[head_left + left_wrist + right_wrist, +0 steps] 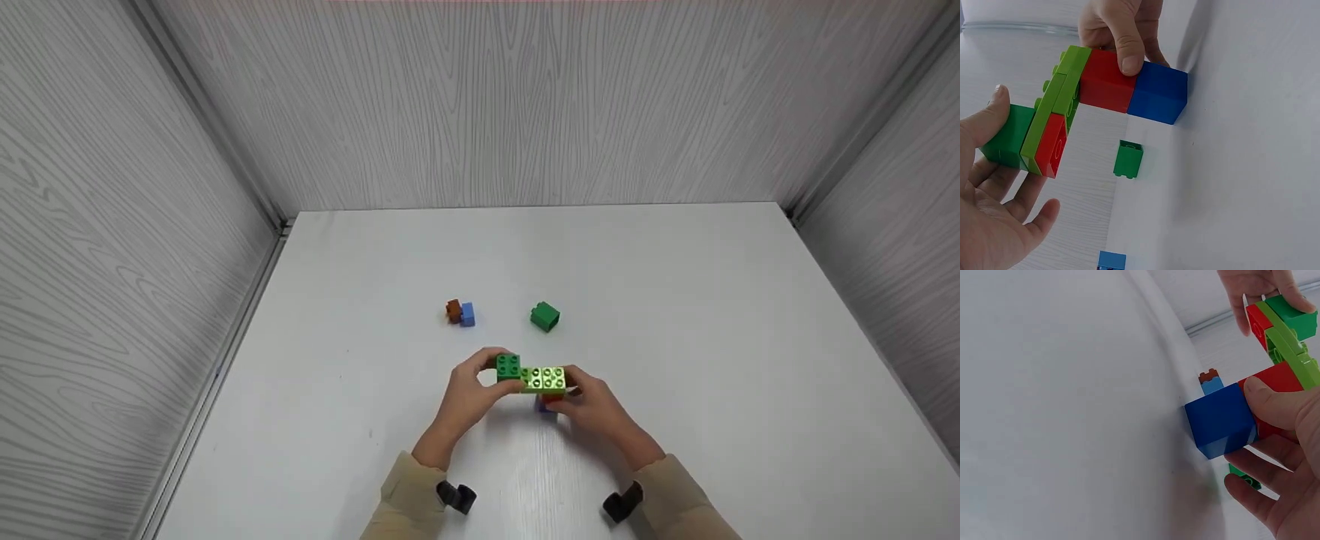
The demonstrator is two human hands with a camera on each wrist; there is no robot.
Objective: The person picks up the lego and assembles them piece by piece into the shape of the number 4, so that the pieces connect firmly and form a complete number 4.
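Both hands hold one joined structure of toy building bricks above the white table. A lime-green row (pixel 543 379) of bricks runs across its top, studs up. My left hand (pixel 466 394) grips its left end, with thumb and fingers on either side of a green brick (pixel 508 366) on the row. Under that end sits a small red brick (pixel 1051 147). Below the right end hang a larger red brick (pixel 1103 81) and, lowest, a dark blue brick (pixel 1158 93). My right hand (pixel 596 409) pinches the larger red brick between thumb and fingers.
Farther back on the table (pixel 375 262) lies a loose green brick (pixel 545 316) on its side. To its left, a light blue brick (pixel 468 314) and a brown brick (pixel 454 311) lie together. Grey wood-grain panels (pixel 480 105) stand behind and at both sides.
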